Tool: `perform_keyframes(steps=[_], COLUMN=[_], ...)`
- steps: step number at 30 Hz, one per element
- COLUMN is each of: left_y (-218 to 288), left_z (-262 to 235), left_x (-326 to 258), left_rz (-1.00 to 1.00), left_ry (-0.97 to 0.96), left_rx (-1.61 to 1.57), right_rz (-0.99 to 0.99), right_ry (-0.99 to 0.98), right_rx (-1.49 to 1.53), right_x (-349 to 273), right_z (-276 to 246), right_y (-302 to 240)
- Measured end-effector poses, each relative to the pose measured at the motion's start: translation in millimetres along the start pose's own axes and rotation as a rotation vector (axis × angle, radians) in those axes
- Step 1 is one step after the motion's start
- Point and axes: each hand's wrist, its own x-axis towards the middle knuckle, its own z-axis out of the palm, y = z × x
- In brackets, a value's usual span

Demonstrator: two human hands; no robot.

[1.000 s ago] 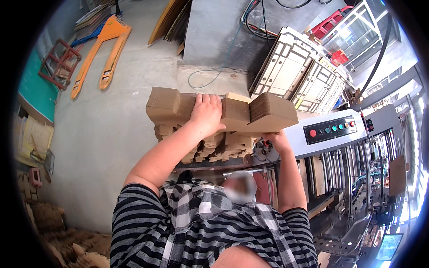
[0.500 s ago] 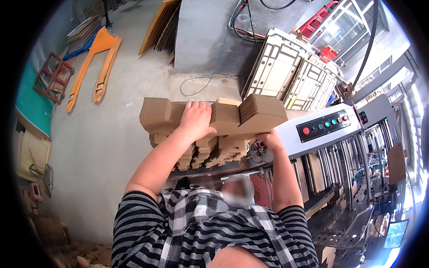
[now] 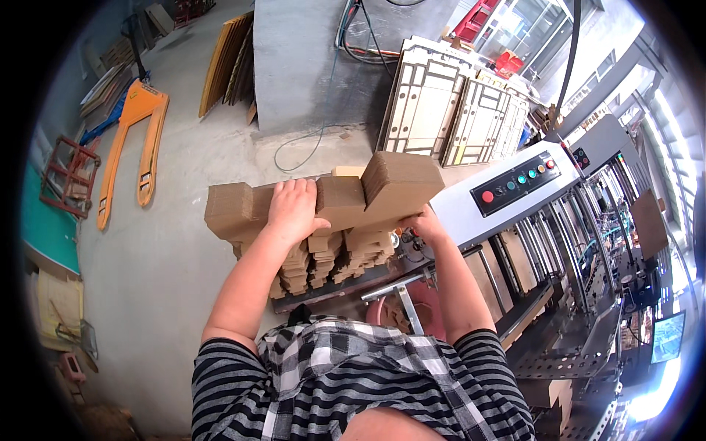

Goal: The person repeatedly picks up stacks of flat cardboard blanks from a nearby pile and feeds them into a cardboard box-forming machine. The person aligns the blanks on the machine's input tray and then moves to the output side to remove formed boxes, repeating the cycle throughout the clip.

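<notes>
A thick stack of die-cut cardboard blanks [image 3: 401, 180], brown and notched along its upper edge, stands in front of me between my hands. My left hand [image 3: 293, 211] lies over the middle of the stack, fingers pressed across the top edge and thumb along the near face. At the lower right corner, my right hand [image 3: 425, 223] grips the stack, its fingers partly hidden behind and under the cardboard. Below it, more cardboard blanks [image 3: 323, 261] rise in uneven piles on a dark low platform [image 3: 351, 282].
To the right stands a machine with a button panel [image 3: 518, 182], rollers and metal rails. A pink bin [image 3: 430, 294] sits near my right forearm. An orange pallet jack [image 3: 151, 110] is parked at far left. Patterned boards [image 3: 426, 95] lean by the grey wall.
My view has shifted, so most surroundings appear further left. The pink bin shows more fully. Both hands keep their places on the stack, which looks slightly more tilted, its left end lower.
</notes>
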Motion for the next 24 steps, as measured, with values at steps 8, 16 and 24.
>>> perform_keyframes(steps=[8,16,24], left_y=[-2,-5,0], left_z=[1,16,11], left_x=[-1,-2,3], left_rz=[0.004,0.016,0.071], left_ry=[0.022,0.105,0.155], left_rx=[0.005,-0.01,-0.023], right_rz=[-0.472,-1.232,-0.698], right_ry=[0.461,0.322,0.114], right_rx=[0.175,-0.557,-1.175], right_x=[-41,-89,-16], right_z=[-4,78,146], right_y=[-54,-146,-140])
